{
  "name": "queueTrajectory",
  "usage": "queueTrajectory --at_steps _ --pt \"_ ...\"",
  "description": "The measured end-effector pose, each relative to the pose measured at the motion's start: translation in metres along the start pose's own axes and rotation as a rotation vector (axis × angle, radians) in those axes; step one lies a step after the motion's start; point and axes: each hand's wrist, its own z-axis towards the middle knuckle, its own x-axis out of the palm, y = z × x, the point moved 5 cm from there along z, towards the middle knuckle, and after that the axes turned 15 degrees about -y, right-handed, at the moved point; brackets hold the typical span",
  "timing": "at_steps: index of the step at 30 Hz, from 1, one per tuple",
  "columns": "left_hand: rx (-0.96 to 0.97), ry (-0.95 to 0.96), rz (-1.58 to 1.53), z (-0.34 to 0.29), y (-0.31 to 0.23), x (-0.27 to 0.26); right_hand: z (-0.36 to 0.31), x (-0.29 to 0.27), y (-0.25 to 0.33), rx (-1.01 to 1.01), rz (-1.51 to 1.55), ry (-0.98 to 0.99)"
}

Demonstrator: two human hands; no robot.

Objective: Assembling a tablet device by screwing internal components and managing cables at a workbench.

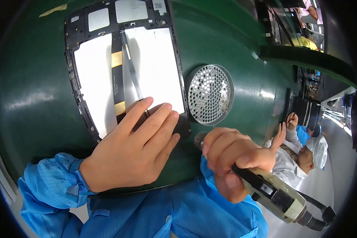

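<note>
My left hand (135, 146) lies with fingers stretched over the lower end of a tablet-like device housing (158, 71), pressing near its ribbon cables. The housing has a black frame and a bright silvery-white panel. A black flat strip with gold patches (118, 81) and a thinner dark cable (130, 65) run down its middle toward my fingers. In my right hand (236, 160) is a pale green and black electric screwdriver (279, 196), fingers wrapped round its body. Its front end, near the table edge, is mostly hidden by my fist.
Right of the housing stands a round metal tray with many holes (211, 95). Both rest on a green table mat (31, 119). A dark curved bar (305, 57) crosses the upper right. At the right, a co-worker in a white cap (316, 150) works with both hands at the table.
</note>
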Motion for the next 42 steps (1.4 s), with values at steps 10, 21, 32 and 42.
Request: queueTrajectory --at_steps 10,21,32,42 --pt "0.024 0.029 0.009 0.000 0.000 -0.002 0.000 -0.028 0.008 -0.021 0.036 -0.126" --pt "0.024 0.032 0.008 -0.003 0.001 -0.003 0.000 -0.032 -0.008 0.048 -0.030 -0.121" --pt "0.023 0.030 0.010 -0.005 0.000 -0.005 -0.003 -0.029 -0.013 0.073 -0.015 -0.137" --pt "0.015 0.021 0.015 -0.004 0.000 -0.002 -0.003 -0.030 -0.016 0.039 -0.036 -0.121"
